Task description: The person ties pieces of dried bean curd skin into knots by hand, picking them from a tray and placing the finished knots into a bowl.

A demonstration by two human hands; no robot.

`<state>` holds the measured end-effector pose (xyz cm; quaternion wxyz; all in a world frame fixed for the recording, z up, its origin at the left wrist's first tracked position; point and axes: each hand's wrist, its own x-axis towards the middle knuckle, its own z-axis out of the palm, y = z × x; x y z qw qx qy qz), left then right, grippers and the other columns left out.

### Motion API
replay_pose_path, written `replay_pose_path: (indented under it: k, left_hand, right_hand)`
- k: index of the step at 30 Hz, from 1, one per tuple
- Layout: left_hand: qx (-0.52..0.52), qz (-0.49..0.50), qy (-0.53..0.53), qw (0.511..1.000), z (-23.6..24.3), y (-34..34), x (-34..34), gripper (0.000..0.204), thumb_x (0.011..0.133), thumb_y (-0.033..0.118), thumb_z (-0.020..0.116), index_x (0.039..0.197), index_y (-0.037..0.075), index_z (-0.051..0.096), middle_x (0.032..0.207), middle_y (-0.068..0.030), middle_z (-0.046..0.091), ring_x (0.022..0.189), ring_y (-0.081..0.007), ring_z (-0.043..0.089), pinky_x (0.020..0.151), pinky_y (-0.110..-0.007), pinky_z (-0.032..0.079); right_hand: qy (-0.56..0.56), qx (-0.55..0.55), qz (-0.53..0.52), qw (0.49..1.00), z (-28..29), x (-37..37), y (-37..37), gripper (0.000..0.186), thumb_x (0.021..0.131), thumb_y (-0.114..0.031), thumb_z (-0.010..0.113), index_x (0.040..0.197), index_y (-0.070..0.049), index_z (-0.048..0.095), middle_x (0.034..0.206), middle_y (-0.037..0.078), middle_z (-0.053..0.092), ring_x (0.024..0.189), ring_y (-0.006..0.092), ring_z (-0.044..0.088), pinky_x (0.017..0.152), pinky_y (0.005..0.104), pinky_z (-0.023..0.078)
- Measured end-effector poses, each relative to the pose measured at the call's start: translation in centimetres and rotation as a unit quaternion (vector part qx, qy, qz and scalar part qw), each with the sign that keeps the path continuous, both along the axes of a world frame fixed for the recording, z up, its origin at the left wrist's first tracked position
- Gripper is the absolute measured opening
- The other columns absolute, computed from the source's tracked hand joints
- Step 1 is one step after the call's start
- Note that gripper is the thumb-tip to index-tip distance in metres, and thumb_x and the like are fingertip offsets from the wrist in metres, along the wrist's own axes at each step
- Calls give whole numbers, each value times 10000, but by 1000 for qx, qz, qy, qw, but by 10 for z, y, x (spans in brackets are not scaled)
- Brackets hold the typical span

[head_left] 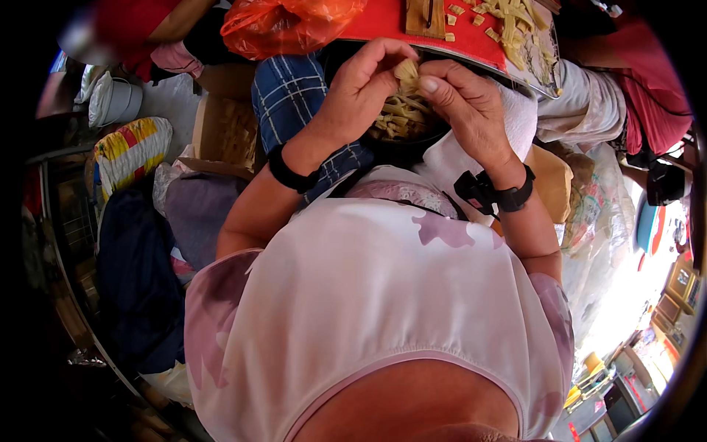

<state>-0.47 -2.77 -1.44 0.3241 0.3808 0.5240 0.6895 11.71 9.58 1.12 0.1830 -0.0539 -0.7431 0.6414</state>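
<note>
Between my two hands is a pale yellow, folded strip [406, 71], perhaps dried leaf or plant fibre; its exact kind I cannot tell. My left hand [353, 92] pinches it from the left, fingers bent and closed. From the right, the thumb and fingers of my right hand [465, 103] close on the same piece. Right below them, a dark round container [383, 149] holds many loose pale strips [401, 118]. Part of its rim is hidden behind my hands. Each wrist wears a black band.
Ahead stands a red-topped table [375, 22] with a wooden block [425, 16], small cut pieces and a heap of strips [515, 22]. An orange-red plastic bag [287, 26] lies at its left. Left are a cardboard box [200, 129] and a bucket [118, 99]. Other people sit at both sides.
</note>
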Motion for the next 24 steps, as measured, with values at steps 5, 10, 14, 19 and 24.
replay_pose_path:
  k: [5,10,14,19,24]
  left_hand:
    - [3,132,138,982,-12,6,7,125,841,38,591,959,1,572,837,-35,593,754,-79,544,670,-208,447]
    - [50,159,119,979,-4,16,21,151,820,55,633,954,-7,607,879,-60,633,771,-86,583,668,-203,466]
    - [7,104,66,992,-4,17,11,128,813,47,640,927,-3,612,803,-32,641,732,-77,588,653,-197,473]
    - [40,140,186,972,6,19,-10,81,816,47,637,886,9,623,751,-10,645,703,-48,581,623,-182,470]
    - [-25,185,349,918,15,17,-18,190,766,34,668,946,14,612,959,-63,618,846,-146,584,724,-243,469]
  right_hand:
    - [-39,-157,36,986,-5,-1,4,154,880,-148,579,916,3,577,782,-14,592,661,54,512,583,191,424]
    - [5,-171,-2,985,-8,-6,10,114,883,-148,575,876,-53,513,675,-34,521,559,21,429,480,162,328]
    - [-39,-214,-21,976,-15,-8,16,211,916,-278,519,870,-72,510,622,-41,465,530,28,399,457,169,287]
    - [-54,-413,-4,909,-20,-3,54,406,935,-467,360,887,-89,500,601,-38,415,494,55,336,434,186,200]
    - [-53,-216,-30,974,-17,-6,40,173,919,-271,493,876,-104,491,643,-38,470,548,31,387,449,170,264]
